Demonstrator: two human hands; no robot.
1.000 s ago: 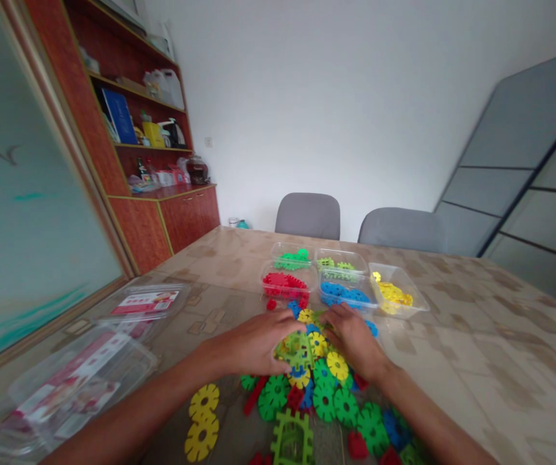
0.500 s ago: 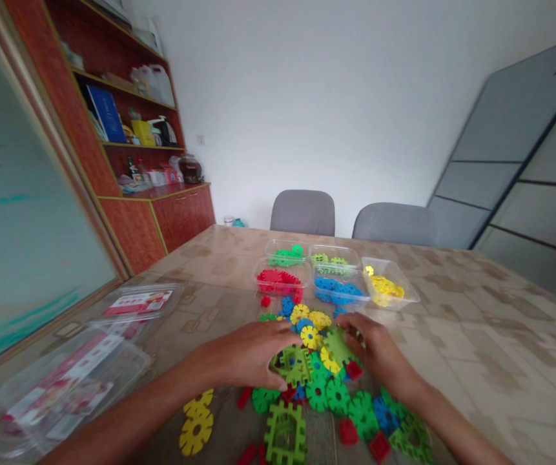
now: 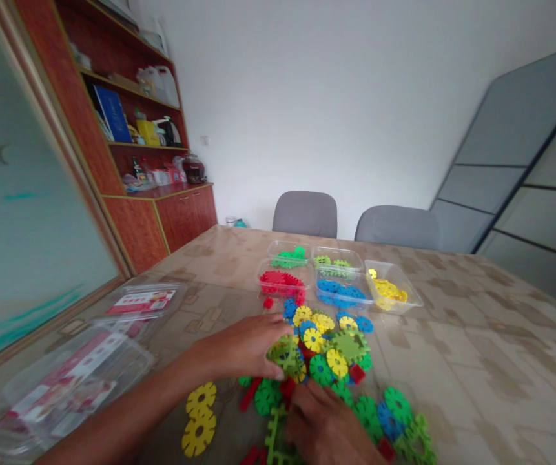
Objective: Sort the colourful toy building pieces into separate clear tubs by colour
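My left hand (image 3: pixel 258 345) has its thumb and fingers closed around an olive-green square building piece (image 3: pixel 283 355) with notched edges and a patterned centre. My right hand (image 3: pixel 323 423) is curled at the right side of another olive-green square frame piece (image 3: pixel 276 433), near the table's front edge; its fingertips are partly hidden. Around both hands lies a loose pile of notched plastic pieces: yellow discs (image 3: pixel 313 339), green discs (image 3: pixel 320 369), blue discs (image 3: pixel 365 324) and small red pieces (image 3: pixel 356 373). One olive-green flat piece (image 3: pixel 349 345) rests on the pile's right side.
Behind the pile stand clear tubs with red (image 3: pixel 281 284), blue (image 3: pixel 340 292), yellow (image 3: pixel 389 290), green (image 3: pixel 288 259) and light-green pieces (image 3: pixel 333 265). Clear lids with labels (image 3: pixel 77 378) lie on the left. Two yellow discs (image 3: pixel 199 431) sit left of the pile. Grey chairs (image 3: pixel 305 213) stand beyond the table.
My right hand has left the flat olive-green piece on the pile's right and moved down and left to the front square piece. My left hand stays around its piece, which is tilted differently.
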